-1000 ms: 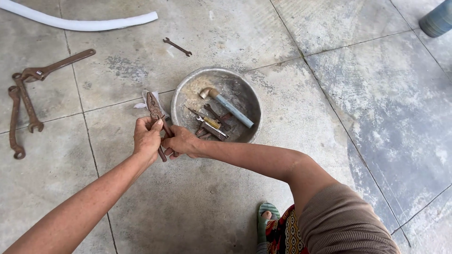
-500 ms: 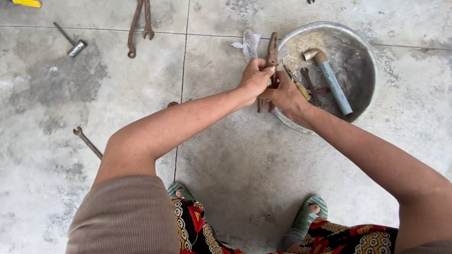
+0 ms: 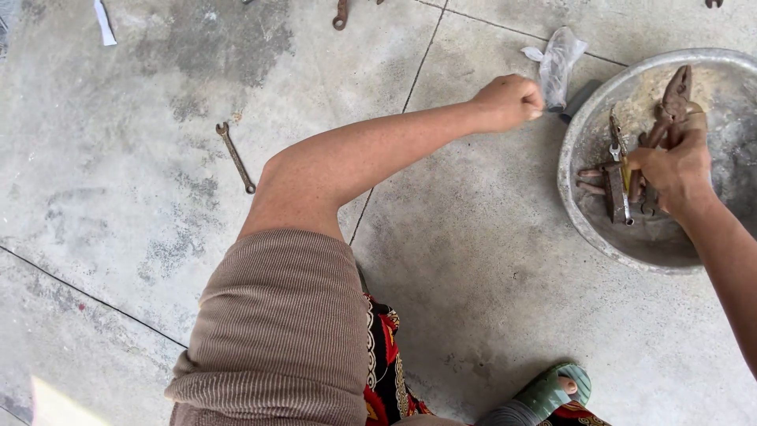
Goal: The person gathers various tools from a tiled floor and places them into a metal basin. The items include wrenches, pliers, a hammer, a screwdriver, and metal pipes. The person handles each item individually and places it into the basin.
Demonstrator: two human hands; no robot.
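My right hand (image 3: 676, 167) grips a pair of rusty pliers (image 3: 676, 93) by the handles, jaws pointing away from me, over the round metal basin (image 3: 579, 150) at the right. Several other rusty tools (image 3: 617, 183) lie in the basin just left of that hand. My left hand (image 3: 509, 101) reaches out across the concrete floor and is closed, pinching the lower edge of a crumpled white rag (image 3: 558, 61) that lies beside the basin's rim. The basin's right part is cut off by the frame edge.
A small rusty wrench (image 3: 236, 156) lies on the floor at the left. The end of another rusty wrench (image 3: 341, 14) and a white strip (image 3: 103, 22) show at the top. My foot in a green sandal (image 3: 556, 390) is at the bottom.
My left hand let go of the pliers and moved to the white rag. My right hand carried the pliers over the basin. The view swung to the left.
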